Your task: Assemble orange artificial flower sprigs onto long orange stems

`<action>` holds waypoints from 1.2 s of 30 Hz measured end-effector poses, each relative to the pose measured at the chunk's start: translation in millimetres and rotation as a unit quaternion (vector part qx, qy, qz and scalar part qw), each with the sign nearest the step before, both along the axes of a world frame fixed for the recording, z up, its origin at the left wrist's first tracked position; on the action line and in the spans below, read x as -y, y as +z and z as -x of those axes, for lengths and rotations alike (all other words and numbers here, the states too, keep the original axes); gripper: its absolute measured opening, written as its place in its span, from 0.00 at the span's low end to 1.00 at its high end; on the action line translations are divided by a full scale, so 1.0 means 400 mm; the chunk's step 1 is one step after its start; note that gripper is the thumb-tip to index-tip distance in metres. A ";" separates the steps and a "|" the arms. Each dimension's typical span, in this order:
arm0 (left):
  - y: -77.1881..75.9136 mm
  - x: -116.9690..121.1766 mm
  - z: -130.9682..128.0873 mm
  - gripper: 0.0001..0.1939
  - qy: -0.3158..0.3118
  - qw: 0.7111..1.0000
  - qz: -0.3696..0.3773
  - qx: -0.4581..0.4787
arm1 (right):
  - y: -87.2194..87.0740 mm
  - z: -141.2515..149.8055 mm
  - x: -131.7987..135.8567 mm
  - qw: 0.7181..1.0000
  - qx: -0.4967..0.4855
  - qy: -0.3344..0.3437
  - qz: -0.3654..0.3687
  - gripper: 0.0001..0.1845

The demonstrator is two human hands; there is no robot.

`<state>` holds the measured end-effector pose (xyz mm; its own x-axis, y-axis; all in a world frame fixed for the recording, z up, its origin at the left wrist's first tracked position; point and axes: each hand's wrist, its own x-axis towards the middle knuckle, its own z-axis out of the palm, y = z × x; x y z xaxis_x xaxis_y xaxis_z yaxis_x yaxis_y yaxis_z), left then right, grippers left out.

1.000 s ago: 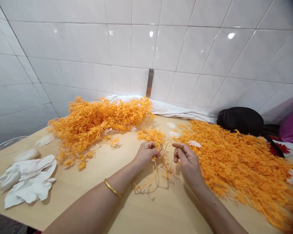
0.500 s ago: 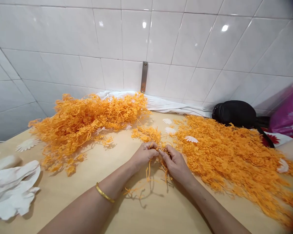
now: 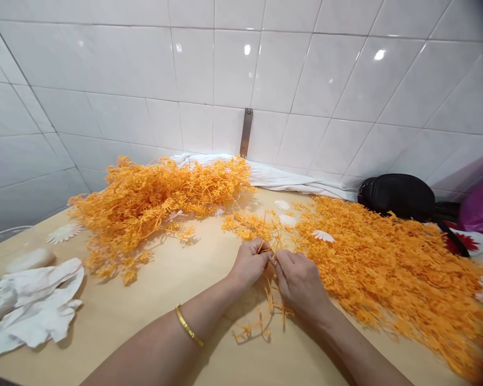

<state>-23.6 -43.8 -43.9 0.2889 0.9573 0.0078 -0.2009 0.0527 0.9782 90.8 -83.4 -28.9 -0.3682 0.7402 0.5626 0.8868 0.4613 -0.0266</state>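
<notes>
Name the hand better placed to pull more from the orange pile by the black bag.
Right, probably: the right hand sits beside that pile; the left hand is farther from it. Both pinch strands.

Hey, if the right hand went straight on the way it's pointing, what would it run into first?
The right hand would probably meet the orange strands at its fingertips first. The left hand sits just beyond them, though depth is hard to judge here.

On my feed, bright orange fronds [image 3: 386, 262] cover the pale tan desk [image 3: 145, 327], beside white daisy cutouts [image 3: 322, 236], a gold bangle [image 3: 189, 325], and glossy white wall tiles [image 3: 306, 75].
</notes>
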 end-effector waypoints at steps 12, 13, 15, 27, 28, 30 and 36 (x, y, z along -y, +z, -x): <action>0.035 -0.005 0.035 0.05 0.069 0.995 0.026 0.061 | 0.047 0.042 0.036 0.923 -0.381 -0.010 0.055 0.12; 0.034 -0.003 0.036 0.03 0.062 0.996 0.027 0.057 | 0.041 0.025 0.021 0.901 -0.420 -0.036 0.100 0.14; 0.032 0.001 0.037 0.02 0.049 0.998 0.023 0.045 | 0.030 0.001 -0.001 0.874 -0.458 -0.043 0.158 0.15; 0.044 0.007 0.058 0.17 -0.049 0.998 0.015 0.043 | 0.014 0.010 -0.004 0.948 -0.282 -0.049 0.140 0.10; 0.049 0.008 0.057 0.17 -0.048 0.997 0.019 0.050 | 0.016 0.011 0.000 0.960 -0.247 -0.052 0.124 0.09; 0.060 0.008 0.049 0.16 -0.056 0.997 0.014 0.056 | 0.017 0.012 0.003 0.978 -0.175 -0.054 0.098 0.08; 0.082 0.004 -0.007 0.11 -0.018 1.000 0.012 0.005 | 0.007 0.004 -0.007 0.994 -0.055 -0.086 0.030 0.09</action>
<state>-20.7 -45.6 -11.1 0.3223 0.9466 -0.0118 -0.2085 0.0831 0.9745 89.1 -80.8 -26.1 -0.1721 0.8203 0.5455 0.9427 0.2979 -0.1505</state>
